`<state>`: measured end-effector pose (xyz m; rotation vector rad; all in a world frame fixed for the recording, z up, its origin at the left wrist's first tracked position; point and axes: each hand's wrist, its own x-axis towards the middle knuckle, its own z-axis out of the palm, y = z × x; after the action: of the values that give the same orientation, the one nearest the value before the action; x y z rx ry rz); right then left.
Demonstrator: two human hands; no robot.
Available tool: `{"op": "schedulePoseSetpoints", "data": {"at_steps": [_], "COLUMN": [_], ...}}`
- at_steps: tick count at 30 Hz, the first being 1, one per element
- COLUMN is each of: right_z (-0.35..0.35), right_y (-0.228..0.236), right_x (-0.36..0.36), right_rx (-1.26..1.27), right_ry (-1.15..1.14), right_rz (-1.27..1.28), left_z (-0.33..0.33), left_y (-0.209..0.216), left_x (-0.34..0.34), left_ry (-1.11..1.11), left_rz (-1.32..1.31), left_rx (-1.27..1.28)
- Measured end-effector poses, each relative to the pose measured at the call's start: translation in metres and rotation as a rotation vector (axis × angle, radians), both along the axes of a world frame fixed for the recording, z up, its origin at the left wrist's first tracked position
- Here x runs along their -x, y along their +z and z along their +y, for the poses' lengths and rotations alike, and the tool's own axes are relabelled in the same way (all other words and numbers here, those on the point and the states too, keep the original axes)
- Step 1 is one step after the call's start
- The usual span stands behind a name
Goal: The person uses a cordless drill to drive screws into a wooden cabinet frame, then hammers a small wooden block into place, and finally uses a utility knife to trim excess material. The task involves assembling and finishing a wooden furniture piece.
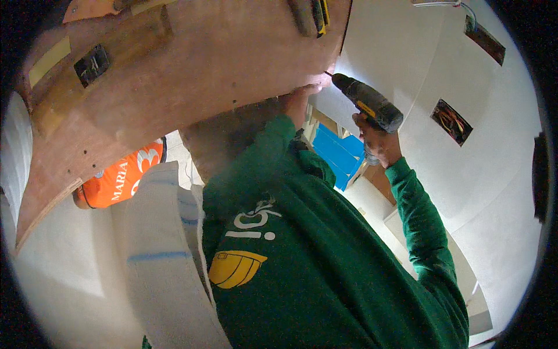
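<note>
My right hand (381, 142) grips one drill (367, 103). My left hand (299, 96) presses flat, open, against one plywood panel (192, 64). One blue box (337, 152) sits beyond.

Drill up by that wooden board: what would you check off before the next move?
1. Grip on the drill: the right hand is wrapped round its handle. Ok.
2. Bit placed: its tip points at the edge of the board; whether it touches is too small to see. Cannot tell.
3. Board steadied: the left hand is pressed up against its edge. Ok.
4. Fingers away from the bit: the left hand sits right beside the tip. Not ok.
5. Bystanders: a person in an orange vest is under the board's other side. Not ok.
</note>
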<state>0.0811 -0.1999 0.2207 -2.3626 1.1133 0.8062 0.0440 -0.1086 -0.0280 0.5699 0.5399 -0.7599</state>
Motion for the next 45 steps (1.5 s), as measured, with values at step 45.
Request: {"op": "schedulePoseSetpoints", "data": {"at_steps": [45], "right_z": [0.026], "right_y": [0.015], "right_x": [0.097], "right_rx": [-0.183], "right_ry": [-0.045], "right_rz": [-0.567], "left_z": [-0.069], "left_y": [0.026], "left_x": [-0.017], "left_ry": [0.602], "left_rz": [0.105], "left_rx": [-0.188]}}
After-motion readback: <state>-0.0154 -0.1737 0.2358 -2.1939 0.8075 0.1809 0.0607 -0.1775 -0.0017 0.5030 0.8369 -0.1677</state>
